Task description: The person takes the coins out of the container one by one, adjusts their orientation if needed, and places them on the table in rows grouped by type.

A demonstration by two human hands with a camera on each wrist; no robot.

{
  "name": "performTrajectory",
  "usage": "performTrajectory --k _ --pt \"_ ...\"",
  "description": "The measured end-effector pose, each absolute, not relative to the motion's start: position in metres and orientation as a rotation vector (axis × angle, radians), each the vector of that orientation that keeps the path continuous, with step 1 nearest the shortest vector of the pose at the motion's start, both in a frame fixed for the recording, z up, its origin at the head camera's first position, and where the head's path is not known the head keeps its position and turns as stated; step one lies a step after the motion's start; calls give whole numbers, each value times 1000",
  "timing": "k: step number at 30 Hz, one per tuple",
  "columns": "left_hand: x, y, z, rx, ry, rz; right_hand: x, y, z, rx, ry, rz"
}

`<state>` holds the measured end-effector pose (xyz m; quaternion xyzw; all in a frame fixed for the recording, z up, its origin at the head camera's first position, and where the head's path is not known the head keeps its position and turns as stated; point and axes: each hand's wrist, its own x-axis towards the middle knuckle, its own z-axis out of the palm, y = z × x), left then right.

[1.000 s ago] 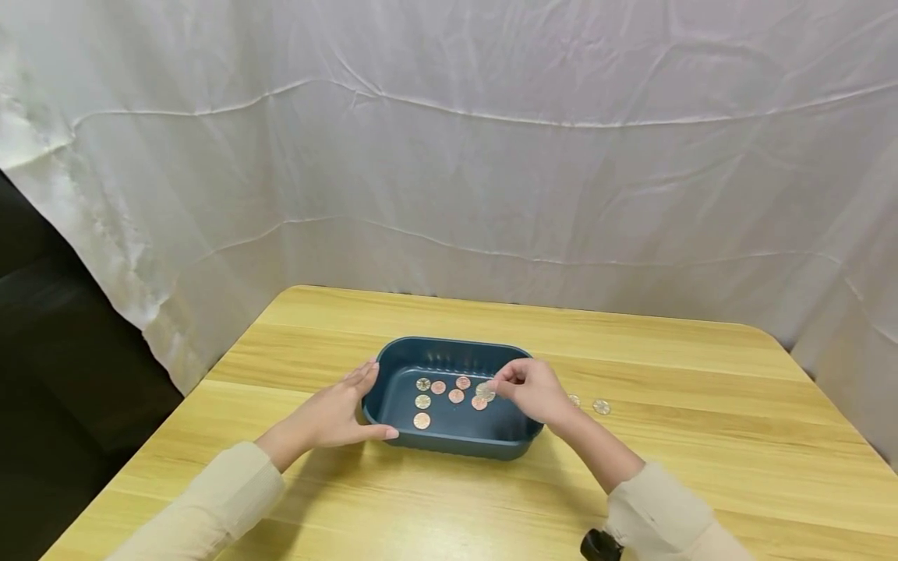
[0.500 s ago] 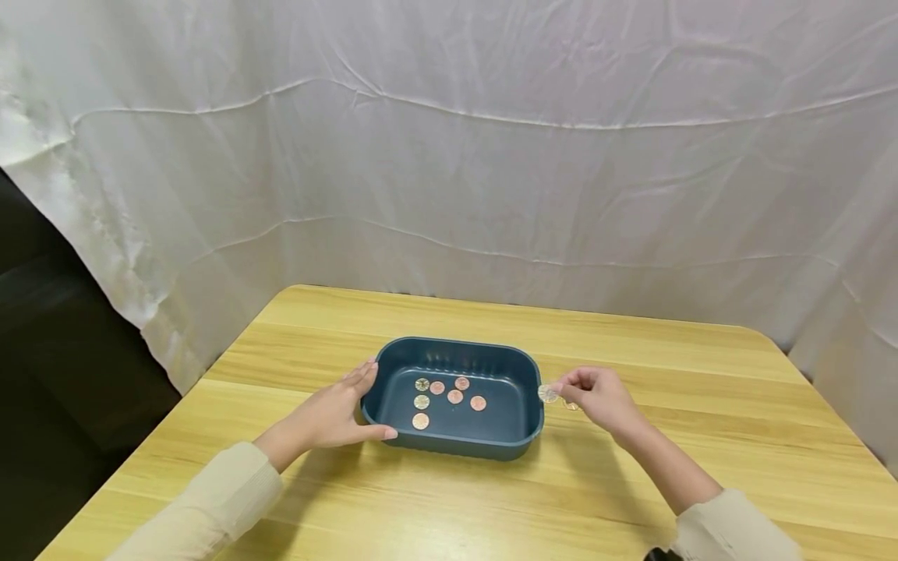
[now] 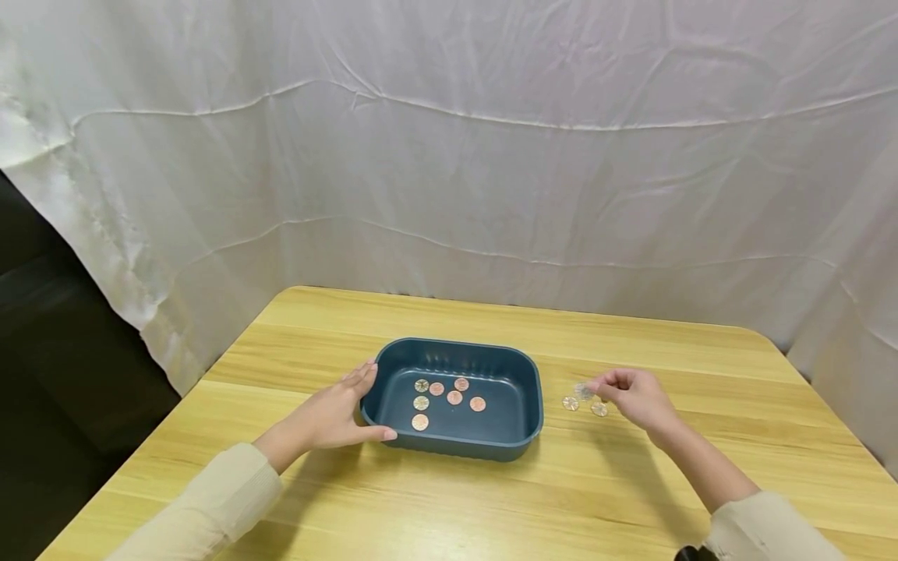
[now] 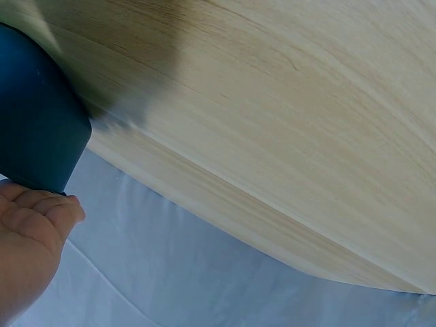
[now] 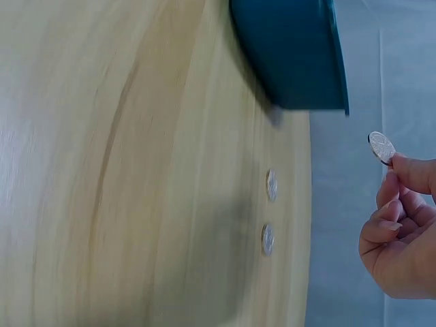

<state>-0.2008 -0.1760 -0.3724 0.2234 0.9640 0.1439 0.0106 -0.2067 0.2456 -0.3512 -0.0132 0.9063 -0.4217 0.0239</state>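
My right hand (image 3: 634, 397) pinches a silver coin (image 5: 381, 147) between thumb and index finger, raised above the table. Two more silver coins, one on the left (image 3: 570, 403) and one on the right (image 3: 599, 409), lie flat below it on the wood. Around the left end of a dark blue plastic tray (image 3: 456, 448) my left hand (image 3: 333, 413) is spread, fingers along the side and thumb at the front rim. Inside the tray, several copper-coloured coins (image 3: 454, 397) and a column of yellowish coins (image 3: 421, 403) lie flat on the left and middle of its floor.
The light wooden table (image 3: 449, 514) carries the tray near its middle. A pale cloth curtain (image 3: 491, 171) hangs behind the table's far edge. A dark area (image 3: 56, 374) lies beyond the table's left side.
My right hand has moved right, carrying the silver coin from above the tray, past its rim, to above the two coins on the table. My left hand and the tray stay in place.
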Motion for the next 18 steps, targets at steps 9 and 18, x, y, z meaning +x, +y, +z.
performTrajectory --k 9,18 --pt "-201 -176 -372 678 3004 459 -212 273 -361 57 2777 -1299" --pt "-201 -176 -373 687 3013 451 -217 299 -378 125 2774 -1243"
